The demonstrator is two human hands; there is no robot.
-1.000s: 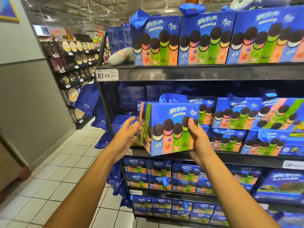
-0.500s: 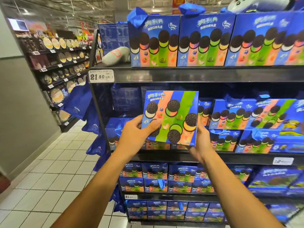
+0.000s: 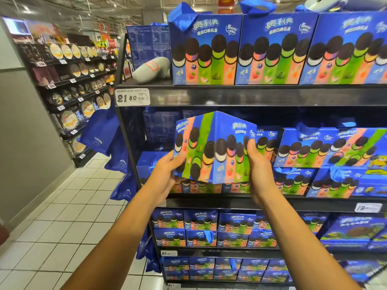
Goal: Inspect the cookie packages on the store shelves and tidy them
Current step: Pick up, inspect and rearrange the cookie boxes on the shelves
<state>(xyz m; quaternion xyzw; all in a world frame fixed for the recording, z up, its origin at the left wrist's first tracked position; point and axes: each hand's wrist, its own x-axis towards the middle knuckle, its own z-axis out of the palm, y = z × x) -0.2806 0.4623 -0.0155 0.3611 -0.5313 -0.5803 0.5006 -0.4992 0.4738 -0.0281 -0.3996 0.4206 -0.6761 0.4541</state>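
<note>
Head view shows two bare forearms reaching up from the bottom edge toward one cookie gift box. The left hand cups the box's lower left corner, fingers curled under it, while the right hand clamps the right edge with fingertips over the front face. Held between the hands, the box hangs in the air in front of the middle shelf, one vertical corner turned toward the camera so that two printed faces show at once; that angle suits a look at its sides, so I judge the inspecting step is underway.

Just behind and below the hands, more boxes of the same blue print sit stacked on that shelf, some to the right of the right hand lying skewed and likely in need of straightening. Above the hands a top shelf carries a neat row of larger boxes, with a price tag above the left hand. Far off beyond the left hand, another shelving unit lines the aisle.
</note>
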